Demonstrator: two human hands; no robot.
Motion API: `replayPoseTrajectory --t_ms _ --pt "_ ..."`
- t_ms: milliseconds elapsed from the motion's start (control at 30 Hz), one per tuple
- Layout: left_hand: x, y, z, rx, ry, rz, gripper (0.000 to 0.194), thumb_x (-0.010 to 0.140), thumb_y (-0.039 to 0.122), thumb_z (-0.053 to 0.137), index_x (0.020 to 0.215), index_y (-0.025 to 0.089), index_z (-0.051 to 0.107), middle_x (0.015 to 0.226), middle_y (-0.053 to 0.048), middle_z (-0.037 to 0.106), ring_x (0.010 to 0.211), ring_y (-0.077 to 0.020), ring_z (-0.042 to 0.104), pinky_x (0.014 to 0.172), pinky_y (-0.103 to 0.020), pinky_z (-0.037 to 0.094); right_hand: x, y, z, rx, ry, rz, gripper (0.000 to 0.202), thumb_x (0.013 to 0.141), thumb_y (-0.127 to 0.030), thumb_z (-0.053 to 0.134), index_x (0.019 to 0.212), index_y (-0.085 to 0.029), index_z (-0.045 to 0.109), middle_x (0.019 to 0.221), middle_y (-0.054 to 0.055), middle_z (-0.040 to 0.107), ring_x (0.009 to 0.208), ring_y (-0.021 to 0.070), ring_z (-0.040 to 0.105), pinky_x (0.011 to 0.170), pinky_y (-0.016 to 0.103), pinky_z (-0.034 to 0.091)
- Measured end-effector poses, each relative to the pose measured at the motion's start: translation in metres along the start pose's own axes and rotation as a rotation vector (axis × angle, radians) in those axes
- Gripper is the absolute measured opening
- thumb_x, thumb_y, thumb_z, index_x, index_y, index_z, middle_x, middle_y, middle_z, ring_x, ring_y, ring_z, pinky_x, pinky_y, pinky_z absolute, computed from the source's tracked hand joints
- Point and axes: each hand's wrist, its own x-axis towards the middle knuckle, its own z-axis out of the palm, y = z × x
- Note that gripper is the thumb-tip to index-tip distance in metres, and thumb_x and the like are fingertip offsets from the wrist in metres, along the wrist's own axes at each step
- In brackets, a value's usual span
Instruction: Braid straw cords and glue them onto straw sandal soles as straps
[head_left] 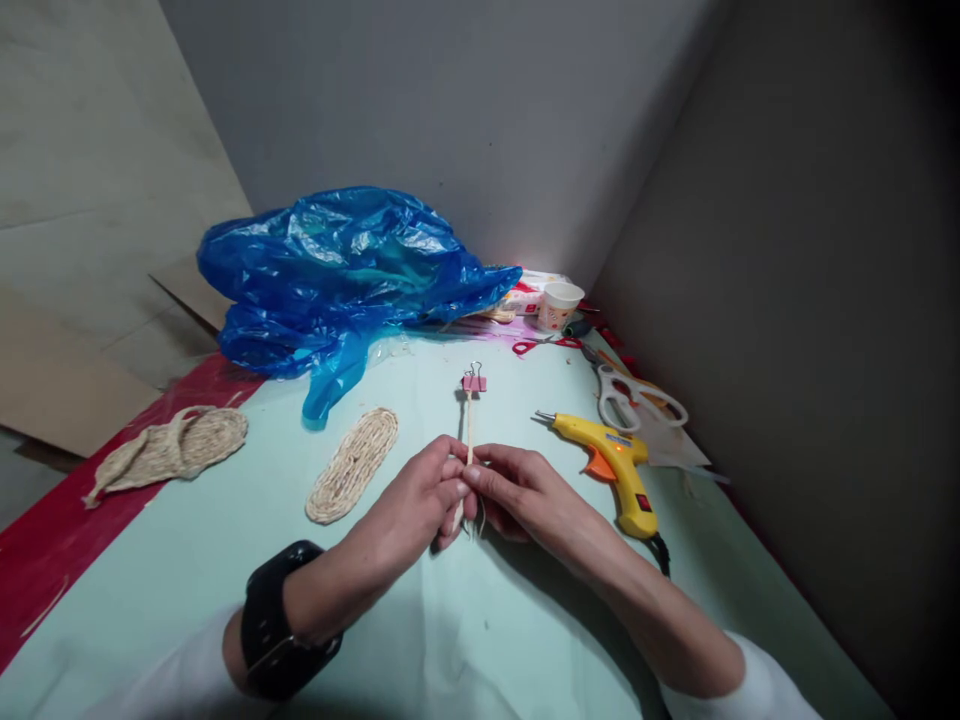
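A pink binder clip (pixel 474 384) grips the far end of a thin, pale braided cord (pixel 470 425). Closed around the cord's near part are my left hand (pixel 442 485) and my right hand (pixel 514 485), their fingertips meeting at the strands. Loose strand ends (pixel 471 530) hang out below the fingers. Part of the cord is hidden by the fingers. To the left of my left hand lies an oval woven straw sole (pixel 352 466). Farther left rests a woven straw slipper (pixel 176 448) with a strap across it.
A yellow glue gun (pixel 619 465) with an orange trigger lies at right, its black cable trailing toward me. Beyond it are white-handled scissors (pixel 637 398), red-handled scissors (pixel 547 345) and a paper cup (pixel 559 305). A blue plastic bag (pixel 352 265) fills the back left, before a grey wall.
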Motion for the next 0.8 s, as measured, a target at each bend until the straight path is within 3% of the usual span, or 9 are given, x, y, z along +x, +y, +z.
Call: replayPoseTrajectory --t_ms 200,400,633,800 --pt "0.001 -0.002 0.003 0.042 0.039 -0.001 0.013 0.088 0.019 0.042 0.101 0.02 0.038 0.067 0.005 0.051 0.049 -0.0084 0.042 0.048 -0.023 0.036 0.001 0.002 0.002 -0.033 0.08 -0.006 0.026 0.089 -0.041 0.056 0.079 -0.018 0.062 0.06 -0.001 0.057 0.051 0.0098 0.044 0.047 0.022 0.029" --pt "0.001 0.0 0.001 0.02 0.055 -0.039 0.03 0.085 0.017 0.045 0.113 0.02 0.035 0.066 0.006 0.052 0.046 -0.0081 0.04 0.045 -0.022 0.035 0.001 0.002 0.001 -0.063 0.121 -0.006 0.027 0.086 -0.034 0.056 0.065 -0.017 0.062 0.058 0.0 0.06 0.049 0.0093 0.038 0.049 0.024 0.028" --pt "-0.004 0.0 -0.01 0.306 0.08 -0.071 0.012 0.088 0.03 0.049 0.093 0.019 0.049 0.067 0.002 0.063 0.04 -0.0058 0.033 0.039 -0.021 0.023 0.001 0.002 0.003 -0.177 0.234 -0.05 0.016 0.081 -0.026 0.057 0.069 -0.017 0.063 0.057 -0.003 0.053 0.055 0.0097 0.042 0.051 0.022 0.029" --pt "-0.003 -0.005 -0.013 0.411 0.082 -0.015 0.018 0.089 0.035 0.049 0.08 0.019 0.052 0.059 0.004 0.06 0.041 -0.0061 0.03 0.043 -0.021 0.022 0.003 0.005 0.002 -0.116 0.233 -0.048 0.014 0.078 -0.025 0.057 0.072 -0.016 0.065 0.055 -0.004 0.052 0.051 0.0084 0.041 0.049 0.021 0.031"
